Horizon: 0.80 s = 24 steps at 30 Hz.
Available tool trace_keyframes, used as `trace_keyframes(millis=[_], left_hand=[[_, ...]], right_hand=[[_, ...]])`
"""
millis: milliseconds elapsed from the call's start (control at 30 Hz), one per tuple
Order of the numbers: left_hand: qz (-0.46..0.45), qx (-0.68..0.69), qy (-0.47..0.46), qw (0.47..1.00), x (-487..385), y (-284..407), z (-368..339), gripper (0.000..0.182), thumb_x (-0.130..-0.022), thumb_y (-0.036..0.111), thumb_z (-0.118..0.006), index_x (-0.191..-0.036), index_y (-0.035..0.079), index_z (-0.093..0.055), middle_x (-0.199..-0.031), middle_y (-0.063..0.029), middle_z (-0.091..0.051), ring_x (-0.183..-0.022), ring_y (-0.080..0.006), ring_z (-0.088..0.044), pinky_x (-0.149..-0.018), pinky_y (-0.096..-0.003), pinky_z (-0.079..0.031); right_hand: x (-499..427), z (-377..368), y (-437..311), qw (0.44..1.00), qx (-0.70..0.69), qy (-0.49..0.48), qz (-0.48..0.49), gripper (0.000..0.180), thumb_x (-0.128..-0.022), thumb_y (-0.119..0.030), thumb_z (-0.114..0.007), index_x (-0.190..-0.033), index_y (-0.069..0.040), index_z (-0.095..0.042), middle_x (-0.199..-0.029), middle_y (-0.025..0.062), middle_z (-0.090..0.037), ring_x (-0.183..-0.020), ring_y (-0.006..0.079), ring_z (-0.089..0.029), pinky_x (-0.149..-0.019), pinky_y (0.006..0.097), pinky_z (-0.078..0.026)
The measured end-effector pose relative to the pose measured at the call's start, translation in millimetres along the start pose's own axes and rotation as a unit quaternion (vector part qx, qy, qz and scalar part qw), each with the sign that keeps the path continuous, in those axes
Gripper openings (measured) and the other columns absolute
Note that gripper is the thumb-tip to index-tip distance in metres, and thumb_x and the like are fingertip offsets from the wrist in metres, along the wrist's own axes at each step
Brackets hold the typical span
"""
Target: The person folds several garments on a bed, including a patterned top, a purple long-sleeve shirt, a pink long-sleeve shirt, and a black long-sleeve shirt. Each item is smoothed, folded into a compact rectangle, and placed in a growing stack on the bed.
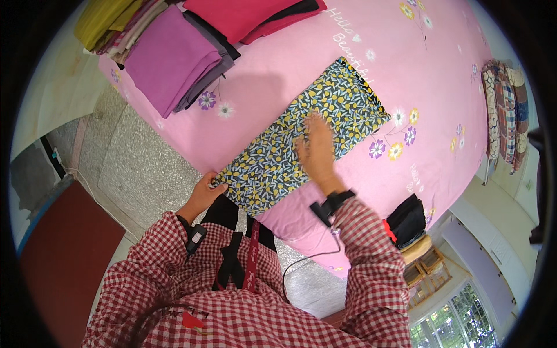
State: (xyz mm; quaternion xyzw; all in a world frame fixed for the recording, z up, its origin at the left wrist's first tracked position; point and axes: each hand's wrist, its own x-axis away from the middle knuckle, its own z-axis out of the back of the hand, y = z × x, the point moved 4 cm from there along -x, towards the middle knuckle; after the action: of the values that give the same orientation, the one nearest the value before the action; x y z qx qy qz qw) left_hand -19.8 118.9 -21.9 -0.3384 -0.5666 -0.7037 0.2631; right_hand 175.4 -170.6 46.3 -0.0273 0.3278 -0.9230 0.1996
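A folded cloth [270,161] with a yellow, blue and dark leaf-and-fruit print lies slantwise on the pink flowered bedsheet [261,87]. At its near left corner, my left hand [203,194] pinches the edge between thumb and fingers. My right hand [317,150] rests palm down on the middle of the cloth, slightly blurred, its fingers a little apart. Both wrists wear dark bands, and a thin cable hangs from the right one.
Folded purple fabric [174,61] and red fabric [243,17] lie at the upper left, beside a yellow-green folded piece [102,21]. A dark folded pile [407,219] sits at the bed's right edge. Folded patterned quilts [504,113] stand at far right.
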Motion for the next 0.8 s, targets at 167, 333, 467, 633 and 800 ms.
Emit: trace_keyframes(millis=[167, 333, 467, 633, 800], left_hand=[[0.069, 0.079, -0.062, 0.993, 7, 11, -4, 0.036, -0.091, 0.019, -0.065, -0.117, -0.003, -0.053, -0.104, -0.0079, -0.062, -0.094, -0.0172, -0.06, -0.08, -0.0312, -0.051], [0.166, 0.243, -0.109, 0.95, 31, 56, -21, 0.035, -0.094, 0.018, -0.061, -0.122, -0.001, -0.052, -0.111, -0.0112, -0.064, -0.093, -0.0208, -0.067, -0.078, -0.0329, -0.057], [0.128, 0.301, -0.169, 0.93, 27, 119, -42, 0.035, -0.096, 0.02, -0.058, -0.123, -0.001, -0.051, -0.106, -0.0128, -0.067, -0.082, -0.0221, -0.071, -0.072, -0.0293, -0.059], [0.072, 0.266, -0.206, 0.939, -29, 184, -59, 0.032, -0.097, 0.023, -0.057, -0.119, -0.001, -0.053, -0.104, -0.0123, -0.067, -0.082, -0.02, -0.07, -0.069, -0.0278, -0.058], [-0.036, 0.107, -0.188, 0.976, -86, 221, -85, 0.024, -0.096, 0.017, -0.056, -0.115, 0.002, -0.055, -0.11, -0.0098, -0.064, -0.089, -0.0188, -0.066, -0.075, -0.0308, -0.054]], right_hand=[[123, -50, -77, 0.974, -0.053, -0.219, 0.03, 0.068, -0.074, -0.025, -0.075, -0.132, -0.003, -0.047, -0.144, 0.0187, -0.037, -0.128, 0.0354, -0.042, -0.104, 0.0448, -0.035], [162, -65, -70, 0.983, 0.034, -0.182, 0.02, 0.071, -0.076, -0.021, -0.071, -0.139, -0.006, -0.041, -0.146, 0.0145, -0.037, -0.129, 0.0297, -0.04, -0.103, 0.0416, -0.032], [151, -62, -50, 0.987, -0.046, -0.119, -0.099, 0.056, -0.073, -0.009, -0.067, -0.127, -0.007, -0.052, -0.136, 0.0136, -0.049, -0.124, 0.0274, -0.045, -0.1, 0.0419, -0.032], [141, -32, -19, 0.872, -0.298, 0.041, -0.387, 0.029, -0.079, -0.005, -0.062, -0.108, -0.003, -0.061, -0.093, 0.0152, -0.066, -0.086, 0.0316, -0.063, -0.076, 0.0381, -0.048], [124, -20, 18, 0.778, -0.395, 0.155, -0.463, 0.017, -0.094, -0.013, -0.054, -0.101, 0.001, -0.059, -0.077, 0.009, -0.063, -0.067, 0.0152, -0.057, -0.062, 0.0312, -0.046]])
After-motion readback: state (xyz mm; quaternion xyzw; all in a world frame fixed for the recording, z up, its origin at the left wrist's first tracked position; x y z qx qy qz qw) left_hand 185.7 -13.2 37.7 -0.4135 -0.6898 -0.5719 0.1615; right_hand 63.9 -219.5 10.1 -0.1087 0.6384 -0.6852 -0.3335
